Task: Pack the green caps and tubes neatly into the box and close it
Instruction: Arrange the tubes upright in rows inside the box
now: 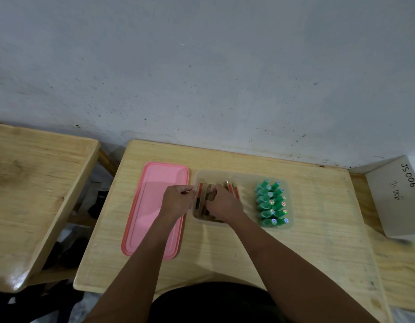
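A clear plastic box (246, 176) sits in the middle of the wooden desk. Its right part holds several green caps (271, 202) packed in two tidy rows. Its left part holds several tan tubes with red and black labels (199, 197), standing close together. My left hand (177, 201) is at the box's left wall, fingers curled against the leftmost tube. My right hand (222, 203) reaches into the box and is closed over the tubes in the middle, hiding some of them. The pink lid (152, 213) lies flat to the left of the box.
A grey-white wall rises just behind the desk (318, 241). A second wooden desk (34, 183) stands to the left across a gap. A white carton marked JS006 (397, 199) rests at the right edge.
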`<state>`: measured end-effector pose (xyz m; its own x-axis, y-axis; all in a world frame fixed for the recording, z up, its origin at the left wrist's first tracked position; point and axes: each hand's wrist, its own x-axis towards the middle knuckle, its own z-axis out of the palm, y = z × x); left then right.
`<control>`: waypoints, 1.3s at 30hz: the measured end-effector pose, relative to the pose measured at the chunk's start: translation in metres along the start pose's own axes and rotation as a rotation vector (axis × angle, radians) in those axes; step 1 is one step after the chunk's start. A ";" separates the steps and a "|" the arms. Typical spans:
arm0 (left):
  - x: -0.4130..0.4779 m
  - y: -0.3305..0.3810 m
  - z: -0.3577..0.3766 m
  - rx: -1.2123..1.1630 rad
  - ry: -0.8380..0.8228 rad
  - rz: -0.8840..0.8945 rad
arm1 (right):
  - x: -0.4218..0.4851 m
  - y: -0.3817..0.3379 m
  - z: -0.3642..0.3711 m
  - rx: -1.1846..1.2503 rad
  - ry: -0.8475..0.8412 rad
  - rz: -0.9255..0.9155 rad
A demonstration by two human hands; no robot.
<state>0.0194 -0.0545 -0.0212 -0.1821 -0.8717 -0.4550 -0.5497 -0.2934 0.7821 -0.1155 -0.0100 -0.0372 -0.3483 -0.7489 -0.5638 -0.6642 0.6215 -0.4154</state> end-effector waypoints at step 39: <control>-0.002 -0.002 0.000 -0.013 0.002 0.017 | -0.004 0.012 -0.004 0.376 -0.013 0.022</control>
<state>0.0209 -0.0525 -0.0215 -0.1900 -0.8772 -0.4410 -0.5356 -0.2838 0.7953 -0.1248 -0.0007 -0.0369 -0.3499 -0.7329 -0.5834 -0.3669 0.6803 -0.6345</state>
